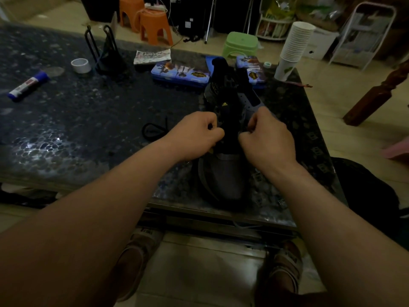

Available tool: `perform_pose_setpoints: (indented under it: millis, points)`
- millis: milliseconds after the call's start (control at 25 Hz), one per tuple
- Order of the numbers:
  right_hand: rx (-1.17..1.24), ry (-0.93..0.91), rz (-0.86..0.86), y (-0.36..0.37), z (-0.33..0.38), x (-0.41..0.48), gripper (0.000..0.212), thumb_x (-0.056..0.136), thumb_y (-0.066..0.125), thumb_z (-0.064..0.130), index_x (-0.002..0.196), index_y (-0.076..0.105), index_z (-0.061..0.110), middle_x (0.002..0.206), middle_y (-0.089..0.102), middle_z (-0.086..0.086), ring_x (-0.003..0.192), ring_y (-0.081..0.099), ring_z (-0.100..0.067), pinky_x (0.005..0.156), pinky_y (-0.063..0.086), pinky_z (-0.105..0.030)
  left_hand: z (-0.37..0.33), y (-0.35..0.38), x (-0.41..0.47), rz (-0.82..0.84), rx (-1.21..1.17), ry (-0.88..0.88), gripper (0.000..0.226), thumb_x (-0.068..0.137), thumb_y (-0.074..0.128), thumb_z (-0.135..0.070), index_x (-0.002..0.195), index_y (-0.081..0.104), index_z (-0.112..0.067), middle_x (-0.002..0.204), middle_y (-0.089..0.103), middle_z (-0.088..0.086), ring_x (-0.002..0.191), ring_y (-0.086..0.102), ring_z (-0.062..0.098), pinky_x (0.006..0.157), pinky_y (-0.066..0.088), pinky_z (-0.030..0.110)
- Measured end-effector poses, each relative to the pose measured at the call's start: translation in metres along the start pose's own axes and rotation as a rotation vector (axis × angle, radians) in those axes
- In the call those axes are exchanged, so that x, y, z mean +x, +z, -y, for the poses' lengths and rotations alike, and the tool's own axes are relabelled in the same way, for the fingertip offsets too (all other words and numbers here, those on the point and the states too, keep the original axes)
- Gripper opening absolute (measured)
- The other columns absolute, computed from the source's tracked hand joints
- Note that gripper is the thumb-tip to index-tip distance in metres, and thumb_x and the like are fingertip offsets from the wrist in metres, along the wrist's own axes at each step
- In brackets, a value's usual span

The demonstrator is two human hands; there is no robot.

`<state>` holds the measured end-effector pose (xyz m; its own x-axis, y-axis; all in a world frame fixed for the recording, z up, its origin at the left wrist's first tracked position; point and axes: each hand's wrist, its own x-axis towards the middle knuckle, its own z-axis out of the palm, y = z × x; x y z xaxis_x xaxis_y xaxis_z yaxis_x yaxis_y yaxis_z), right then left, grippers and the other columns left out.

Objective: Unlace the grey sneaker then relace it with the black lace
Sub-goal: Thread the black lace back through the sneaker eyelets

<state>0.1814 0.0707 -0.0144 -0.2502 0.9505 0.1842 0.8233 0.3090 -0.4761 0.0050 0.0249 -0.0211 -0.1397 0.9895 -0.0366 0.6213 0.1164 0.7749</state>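
We read a yellow adidas mark (224,104) on the grey sneaker (225,180). It lies lengthwise on the table (88,111), toe toward us. Our left hand (194,134) and right hand (267,138) curl at its eyelets; too dark to tell what they pinch.

Grey sneaker (223,178): upright on its sole on the dark speckled table (88,120), near the table's right end. Toe points at the near edge, almost reaching it; heel towards the far edge. Black tongue stands up, small yellow logo on it. Right eyelet flap spread outward, its upper holes empty. Midfoot covered by left hand (194,136) and right hand (267,138), fingers curled at the flaps.

Black lace (152,130): slack loop flat on the table just left of the sneaker, running towards the left hand. Ends not visible.
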Motion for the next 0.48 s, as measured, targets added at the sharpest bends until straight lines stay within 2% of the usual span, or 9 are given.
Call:
perform_pose_setpoints:
  millis: [80, 200, 240, 360, 480]
  points:
    - [0.163, 0.081, 0.018, 0.001, 0.001, 0.001, 0.008, 0.092, 0.059, 0.023, 0.094, 0.055, 0.016, 0.082, 0.060, 0.002, 0.069, 0.055, -0.014, 0.060, 0.046, -0.035, 0.000, 0.002, 0.000, 0.006, -0.117, -0.054, 0.019, 0.098, 0.059, -0.017, 0.081, 0.054, -0.009, 0.088, 0.075, 0.014, 0.082, 0.075, 0.024, 0.082, 0.062, 0.051]
    - [0.853, 0.455, 0.218, -0.006, -0.003, 0.005, 0.014, 0.102, 0.049, 0.013, 0.091, 0.057, 0.012, 0.080, 0.063, -0.004, 0.063, 0.059, -0.014, 0.056, 0.049, -0.027, 0.003, 0.003, 0.000, 0.009, -0.286, -0.143, 0.021, 0.101, 0.055, -0.011, 0.080, 0.053, -0.010, 0.088, 0.075, 0.016, 0.079, 0.074, 0.023, 0.082, 0.064, 0.046]
    - [0.994, 0.544, 0.275, -0.007, -0.006, 0.005, 0.015, 0.103, 0.048, 0.011, 0.092, 0.057, 0.013, 0.079, 0.062, -0.005, 0.063, 0.059, -0.015, 0.057, 0.049, -0.027, 0.004, 0.003, 0.001, 0.004, -0.327, -0.160, 0.024, 0.102, 0.055, -0.011, 0.078, 0.052, -0.011, 0.087, 0.074, 0.017, 0.078, 0.074, 0.024, 0.080, 0.064, 0.044]
    - [0.985, 0.549, 0.374, -0.001, -0.017, 0.003, 0.014, 0.101, 0.051, 0.009, 0.092, 0.060, 0.014, 0.078, 0.056, -0.003, 0.067, 0.055, -0.015, 0.060, 0.051, -0.027, 0.005, 0.003, 0.003, -0.001, -0.422, -0.199, 0.030, 0.104, 0.053, -0.012, 0.074, 0.049, -0.013, 0.084, 0.073, 0.018, 0.076, 0.073, 0.026, 0.070, 0.063, 0.036]
    - [0.997, 0.531, 0.400, 0.002, -0.020, 0.001, 0.013, 0.102, 0.051, 0.007, 0.097, 0.061, 0.013, 0.080, 0.059, -0.003, 0.068, 0.055, -0.014, 0.060, 0.051, -0.025, 0.009, 0.003, 0.003, -0.004, -0.535, -0.259, 0.023, 0.105, 0.052, -0.013, 0.082, 0.054, -0.009, 0.084, 0.073, 0.019, 0.071, 0.074, 0.024, 0.064, 0.064, 0.032]
